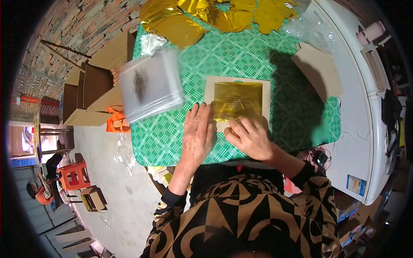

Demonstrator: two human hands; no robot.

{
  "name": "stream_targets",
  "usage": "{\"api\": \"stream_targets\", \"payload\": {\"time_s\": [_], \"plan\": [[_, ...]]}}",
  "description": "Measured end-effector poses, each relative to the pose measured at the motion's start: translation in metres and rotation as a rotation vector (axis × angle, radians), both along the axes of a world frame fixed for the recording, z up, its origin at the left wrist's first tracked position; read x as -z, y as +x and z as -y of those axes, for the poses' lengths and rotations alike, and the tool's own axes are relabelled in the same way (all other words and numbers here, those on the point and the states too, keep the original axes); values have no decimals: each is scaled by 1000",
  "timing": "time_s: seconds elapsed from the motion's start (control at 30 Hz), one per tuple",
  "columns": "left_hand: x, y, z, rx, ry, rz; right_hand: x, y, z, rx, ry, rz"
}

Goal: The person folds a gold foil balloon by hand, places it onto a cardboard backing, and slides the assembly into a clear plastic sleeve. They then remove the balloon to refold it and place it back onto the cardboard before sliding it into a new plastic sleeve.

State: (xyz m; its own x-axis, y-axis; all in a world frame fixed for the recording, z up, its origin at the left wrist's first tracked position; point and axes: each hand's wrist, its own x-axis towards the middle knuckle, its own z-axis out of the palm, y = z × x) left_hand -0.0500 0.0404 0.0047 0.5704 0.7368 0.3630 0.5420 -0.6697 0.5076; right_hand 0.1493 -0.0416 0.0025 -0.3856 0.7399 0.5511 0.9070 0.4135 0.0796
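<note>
A flat gold foil piece (pixel 238 99), perhaps in clear film, lies on a tan cardboard sheet (pixel 266 92) on the green checked tablecloth (pixel 193 69). My left hand (pixel 197 134) lies flat with fingers stretched out, its fingertips beside the cardboard's left edge. My right hand (pixel 248 136) rests at the foil's lower edge with its fingers curled and pressed together; what they hold, if anything, is hidden. To the left of my left hand is a stack of clear plastic bags (pixel 152 86) with dark print.
Gold foil pieces (pixel 234 15) and crumpled clear plastic (pixel 312 32) lie at the far edge. A cardboard piece (pixel 318 69) is at the right, beside a white appliance (pixel 344 116). Open boxes (pixel 97 86), an orange bag (pixel 117 120), a red stool (pixel 74 175) and a seated person (pixel 43 193) are left.
</note>
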Motion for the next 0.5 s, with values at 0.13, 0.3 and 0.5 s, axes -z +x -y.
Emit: {"api": "stream_targets", "payload": {"time_s": [0.13, 0.3, 0.5], "plan": [[-5, -1, 0, 35, -18, -15, -1, 1, 3, 82, 68, 19], [-19, -1, 2, 126, 32, -100, -7, 8, 12, 86, 48, -52], [-17, 28, 8, 212, 94, -22, -6, 13, 33, 125, 60, -133]]}}
